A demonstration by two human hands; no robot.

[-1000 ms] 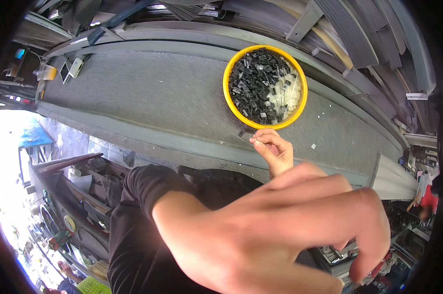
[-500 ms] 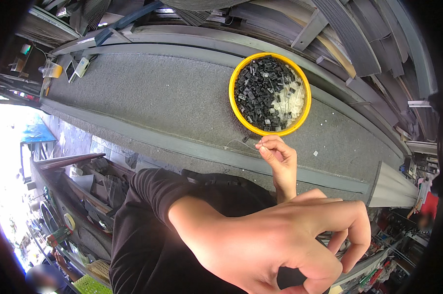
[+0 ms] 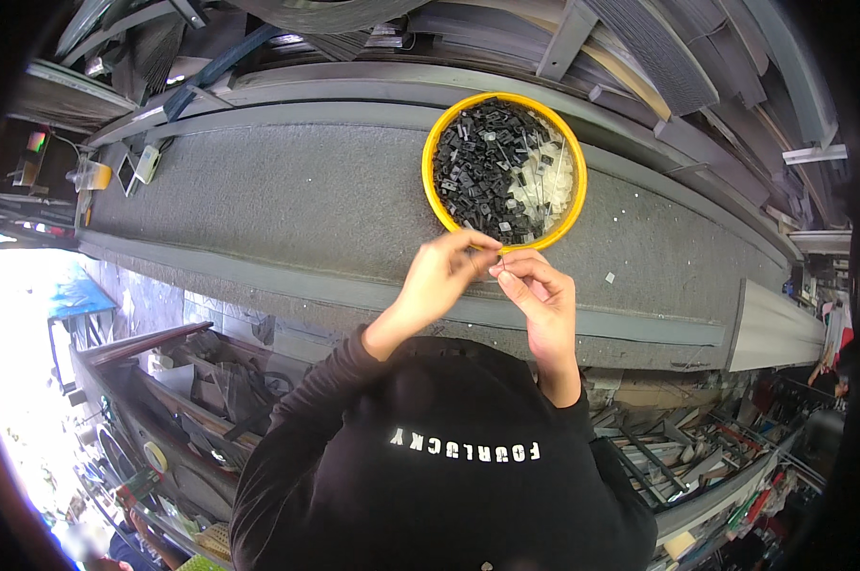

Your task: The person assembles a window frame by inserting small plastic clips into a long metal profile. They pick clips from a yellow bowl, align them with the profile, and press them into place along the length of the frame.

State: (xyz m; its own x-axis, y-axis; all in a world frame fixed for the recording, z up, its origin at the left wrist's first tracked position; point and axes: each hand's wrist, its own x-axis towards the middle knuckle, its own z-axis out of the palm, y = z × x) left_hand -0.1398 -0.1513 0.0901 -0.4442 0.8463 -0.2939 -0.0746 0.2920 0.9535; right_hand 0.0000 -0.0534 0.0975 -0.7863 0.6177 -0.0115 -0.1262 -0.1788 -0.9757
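A round yellow basin (image 3: 427, 176) holds many small black plastic pieces (image 3: 473, 167) and a heap of translucent white ones (image 3: 528, 195) on its right side. Several thin wire-like strands lie across the white heap. Just below the basin's near rim, my two hands meet at the fingertips. My right hand (image 3: 547, 300) pinches a thin strand between thumb and forefinger; only a short dark bit of it shows. From the left, my left hand (image 3: 432, 281) reaches in with its fingers drawn together at the same spot. Those fingers are slightly blurred, and what they hold cannot be made out.
The basin stands on a long grey carpeted bench (image 3: 354, 181) with a raised edge. At its far left are a phone-like device (image 3: 127, 174), a white box-shaped device (image 3: 147, 164) and a cup with yellow contents (image 3: 94, 175). Long grey profiles (image 3: 654, 57) lie behind the bench.
My left hand has moved from close below the camera, at the lower right, up to the fingertips of my right hand. The right hand keeps its pinch near the basin's rim.
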